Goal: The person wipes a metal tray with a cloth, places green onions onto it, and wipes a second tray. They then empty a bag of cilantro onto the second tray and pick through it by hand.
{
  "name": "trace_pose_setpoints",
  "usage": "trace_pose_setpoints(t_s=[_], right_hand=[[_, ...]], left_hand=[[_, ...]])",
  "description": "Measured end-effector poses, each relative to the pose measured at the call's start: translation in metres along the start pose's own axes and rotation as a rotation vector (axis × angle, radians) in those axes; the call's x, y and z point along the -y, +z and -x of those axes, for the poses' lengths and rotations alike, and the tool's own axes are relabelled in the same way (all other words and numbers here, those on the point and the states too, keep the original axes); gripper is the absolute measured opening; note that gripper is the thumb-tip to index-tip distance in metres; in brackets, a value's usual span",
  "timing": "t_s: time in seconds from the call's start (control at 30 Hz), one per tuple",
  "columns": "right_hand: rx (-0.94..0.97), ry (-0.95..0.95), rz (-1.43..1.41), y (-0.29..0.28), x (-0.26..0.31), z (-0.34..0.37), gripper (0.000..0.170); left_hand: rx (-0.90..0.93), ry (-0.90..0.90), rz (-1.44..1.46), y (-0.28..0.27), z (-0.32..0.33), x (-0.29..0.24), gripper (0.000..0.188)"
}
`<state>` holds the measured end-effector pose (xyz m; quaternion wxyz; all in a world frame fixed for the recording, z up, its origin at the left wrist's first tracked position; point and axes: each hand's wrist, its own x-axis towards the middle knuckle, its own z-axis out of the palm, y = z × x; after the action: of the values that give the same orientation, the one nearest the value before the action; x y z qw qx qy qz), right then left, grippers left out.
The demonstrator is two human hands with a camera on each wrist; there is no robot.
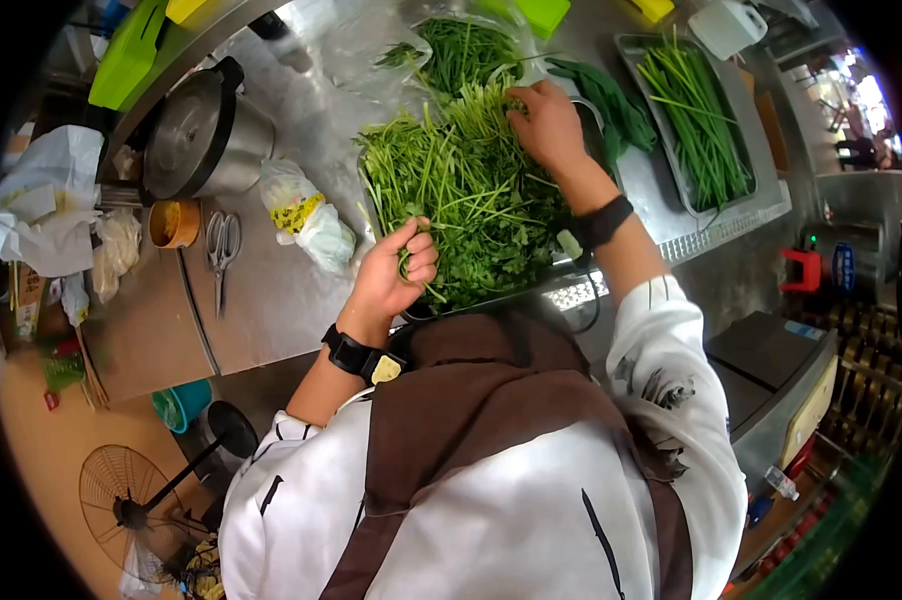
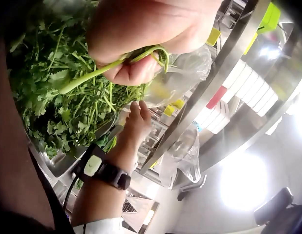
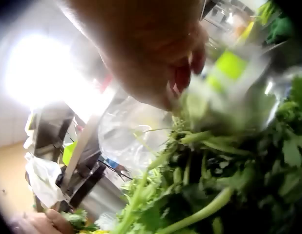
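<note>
A heap of cilantro (image 1: pixel 461 200) fills a metal tray (image 1: pixel 543 276) in front of the person, pale stems toward the far side and leaves toward the near side. At its near left edge the left hand (image 1: pixel 395 270) grips a few cilantro stems; in the left wrist view a bent green stem (image 2: pixel 92 78) sticks out of the curled left fingers. The right hand (image 1: pixel 551 125) is at the far right of the heap, thumb and fingertips pinching among the stem ends. Motion blurs the cilantro under the right fingertips (image 3: pixel 182 78) in the right wrist view.
Beyond the heap lies a clear plastic bag (image 1: pixel 361 50) with more greens. A tray of long green stalks (image 1: pixel 699 130) stands at right, beside a dark green cloth (image 1: pixel 611 105). To the left are a lidded pot (image 1: pixel 196 135), scissors (image 1: pixel 223 245) and a knotted bag (image 1: pixel 306 215).
</note>
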<state>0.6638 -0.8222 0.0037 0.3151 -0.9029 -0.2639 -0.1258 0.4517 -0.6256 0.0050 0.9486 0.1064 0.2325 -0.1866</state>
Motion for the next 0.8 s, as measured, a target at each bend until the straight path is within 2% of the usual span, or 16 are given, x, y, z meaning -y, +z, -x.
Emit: trace_pose_setpoints(t_s=[0.03, 0.07, 0.2, 0.27, 0.3, 0.37, 0.4, 0.43, 0.5, 0.57, 0.63, 0.7, 0.77, 0.8], right_hand=[[0.010, -0.103, 0.091, 0.008, -0.008, -0.005, 0.020], [0.018, -0.121, 0.182, 0.011, -0.010, -0.006, 0.021], [0.000, -0.151, 0.245, 0.013, -0.013, -0.011, 0.019], [-0.227, -0.158, -0.043, 0.002, -0.013, -0.011, 0.014], [-0.227, -0.160, -0.044, -0.002, -0.014, -0.011, 0.014], [-0.378, 0.311, -0.643, -0.010, -0.018, -0.011, 0.012], [-0.334, 0.408, -0.748, -0.023, -0.007, -0.009, 0.013], [-0.333, 0.413, -0.745, -0.032, 0.007, -0.005, 0.013], [-0.190, 0.235, -0.906, -0.043, 0.040, 0.005, 0.012], [-0.046, 0.056, -0.688, -0.050, 0.078, 0.027, 0.008], [0.001, -0.341, -0.512, -0.043, 0.101, 0.049, 0.007], [0.171, -0.523, -0.344, -0.041, 0.117, 0.069, 0.009], [0.152, -0.500, -0.381, -0.030, 0.109, 0.078, 0.009], [0.077, -0.352, -0.459, -0.030, 0.099, 0.076, 0.010]], left_hand=[[0.033, -0.031, -0.010, -0.001, 0.001, -0.001, 0.012], [0.012, -0.020, -0.015, 0.000, 0.002, -0.001, 0.012], [-0.018, 0.027, -0.043, 0.001, 0.006, -0.001, 0.014], [-0.019, 0.021, -0.049, 0.001, 0.007, -0.002, 0.018], [-0.019, 0.023, -0.048, 0.004, 0.007, -0.003, 0.018], [-0.050, 0.041, -0.064, 0.011, 0.008, -0.002, 0.019], [-0.053, 0.037, -0.060, 0.013, 0.007, 0.000, 0.019], [-0.037, 0.031, -0.065, 0.016, 0.006, 0.001, 0.021], [-0.023, 0.027, -0.074, 0.027, 0.005, 0.002, 0.023], [-0.057, 0.003, -0.142, 0.045, 0.006, 0.005, 0.024], [-0.089, 0.042, -0.146, 0.054, 0.006, 0.010, 0.023], [-0.117, 0.080, -0.149, 0.050, 0.004, 0.012, 0.022], [-0.029, 0.064, -0.188, 0.022, -0.005, 0.011, 0.019], [0.024, 0.055, -0.143, 0.014, -0.007, 0.008, 0.015]])
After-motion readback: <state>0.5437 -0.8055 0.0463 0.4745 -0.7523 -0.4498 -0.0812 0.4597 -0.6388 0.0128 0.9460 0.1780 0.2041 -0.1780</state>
